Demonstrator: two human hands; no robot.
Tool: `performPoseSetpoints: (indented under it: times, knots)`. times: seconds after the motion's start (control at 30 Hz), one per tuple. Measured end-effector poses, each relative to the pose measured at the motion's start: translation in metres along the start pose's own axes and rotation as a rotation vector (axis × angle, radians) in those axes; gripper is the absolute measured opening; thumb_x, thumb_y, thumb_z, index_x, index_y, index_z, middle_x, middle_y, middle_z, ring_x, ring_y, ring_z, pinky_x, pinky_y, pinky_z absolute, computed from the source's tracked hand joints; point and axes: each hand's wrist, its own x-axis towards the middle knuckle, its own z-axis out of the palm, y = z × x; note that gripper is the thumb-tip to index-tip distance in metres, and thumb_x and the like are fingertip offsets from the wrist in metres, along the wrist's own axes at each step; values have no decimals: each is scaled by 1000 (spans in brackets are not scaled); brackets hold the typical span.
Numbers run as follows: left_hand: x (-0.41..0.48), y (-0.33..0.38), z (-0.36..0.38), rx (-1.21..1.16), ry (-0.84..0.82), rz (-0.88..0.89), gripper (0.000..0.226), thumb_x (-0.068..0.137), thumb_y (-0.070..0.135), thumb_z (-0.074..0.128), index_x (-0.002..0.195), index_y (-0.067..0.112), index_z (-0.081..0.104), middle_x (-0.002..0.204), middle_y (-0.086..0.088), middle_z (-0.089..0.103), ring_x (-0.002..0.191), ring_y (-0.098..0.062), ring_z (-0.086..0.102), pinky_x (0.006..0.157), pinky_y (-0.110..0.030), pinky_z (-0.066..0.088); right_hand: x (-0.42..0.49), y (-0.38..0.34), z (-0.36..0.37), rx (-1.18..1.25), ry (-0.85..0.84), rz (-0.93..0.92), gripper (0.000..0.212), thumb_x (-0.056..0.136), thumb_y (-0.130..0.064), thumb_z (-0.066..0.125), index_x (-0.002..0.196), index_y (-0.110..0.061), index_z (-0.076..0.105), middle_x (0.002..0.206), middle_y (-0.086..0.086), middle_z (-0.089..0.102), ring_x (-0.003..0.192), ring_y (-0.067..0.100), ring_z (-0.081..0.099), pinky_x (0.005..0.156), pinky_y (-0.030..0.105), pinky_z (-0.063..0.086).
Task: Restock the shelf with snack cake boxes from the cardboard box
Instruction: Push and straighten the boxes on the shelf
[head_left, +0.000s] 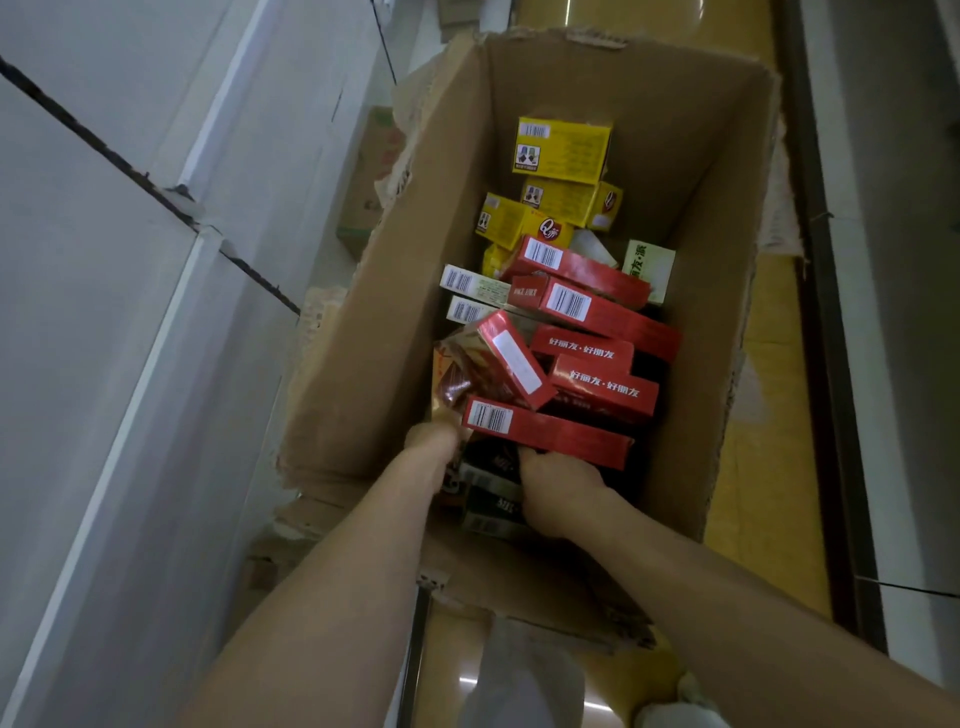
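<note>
A tall open cardboard box (395, 291) stands on the floor below me, holding several red snack cake boxes (597, 312), yellow ones (563, 150) at the far end and pale green-white ones (649, 267). Both my arms reach down into its near end. My right hand (558, 491) grips the near edge of the closest red box (550, 431) from below. My left hand (434, 434) is deep among the packs at the left wall; its fingers are hidden behind a brown-gold pack (457, 374). Dark boxes (491, 493) lie under both hands.
White shelf panels (130, 312) rise along the left, with another printed carton (371, 171) beside the box. A yellow glossy floor (769, 415) runs to the right, bordered by a dark shelf base (826, 364). My shoe (675, 706) shows at the bottom.
</note>
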Motion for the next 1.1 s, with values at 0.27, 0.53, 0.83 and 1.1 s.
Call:
performPoseSetpoints:
  times: [0.27, 0.53, 0.83, 1.1]
  knots:
    - [0, -17, 19, 525, -267, 65, 40, 97, 21, 51, 135, 16, 45, 131, -12, 53, 120, -27, 51, 106, -43, 41, 17, 5, 15, -56, -8, 30, 66, 90, -22, 62, 146, -18, 28, 141, 10, 41, 123, 30, 48, 97, 39, 48]
    - [0, -17, 10, 127, -302, -22, 28, 85, 13, 69, 110, 7, 56, 91, -10, 60, 84, -23, 59, 77, -36, 49, 26, 8, 7, -46, -86, 53, 66, 89, -18, 62, 146, -17, 29, 137, 10, 47, 121, 29, 51, 97, 40, 48]
    - [-26, -2, 3, -160, -268, -41, 8, 87, 15, 58, 92, 9, 57, 82, -12, 63, 79, -25, 64, 87, -42, 55, 6, 14, -10, 38, 18, -39, 63, 92, -18, 56, 146, -19, 23, 134, 12, 51, 118, 33, 54, 92, 43, 45]
    - [-74, 25, -46, -127, -102, 190, 18, 84, 24, 59, 96, 11, 62, 89, -12, 67, 82, -27, 64, 66, -34, 51, -34, -13, -65, 50, 279, -111, 48, 85, -28, 58, 126, -16, 38, 110, 6, 62, 98, 31, 62, 72, 35, 45]
